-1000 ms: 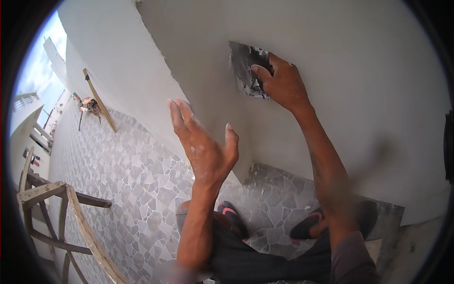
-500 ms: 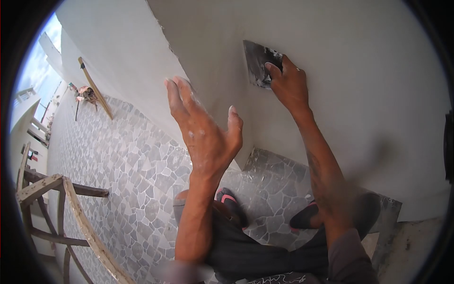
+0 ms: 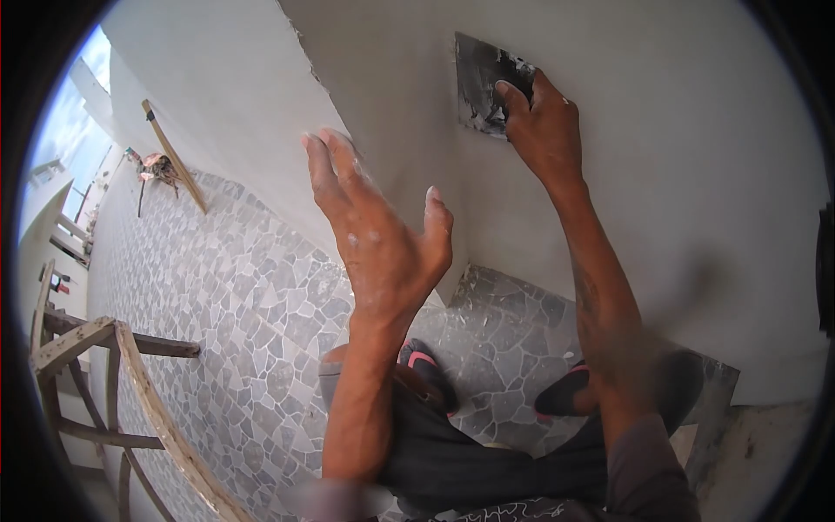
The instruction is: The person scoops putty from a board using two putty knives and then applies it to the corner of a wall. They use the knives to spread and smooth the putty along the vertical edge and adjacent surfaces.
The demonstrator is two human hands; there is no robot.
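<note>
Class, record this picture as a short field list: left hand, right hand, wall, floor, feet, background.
left hand: open, empty, raised near the outer corner of the wall
right hand: presses a smeared scraper blade flat on the wall
wall: smooth, pale grey
floor: grey stone-pattern tiles
feet: dark sandals, pink trim
background: wooden frame lower left; batten leaning on far wall

The wall (image 3: 678,174) is a plain pale grey-white. The blade (image 3: 483,78) on it is dark grey, streaked with lighter smears. White flecks dust the left hand (image 3: 374,244). The floor (image 3: 226,296) carries an irregular pebble pattern: grey and off-white stones with pale joints. The near shoes (image 3: 417,370) are black with pink trim, the trousers (image 3: 452,470) dark grey. At near left, a frame (image 3: 130,374) of brown wood is smeared whitish; at far left leans a tan plank (image 3: 174,157).
</note>
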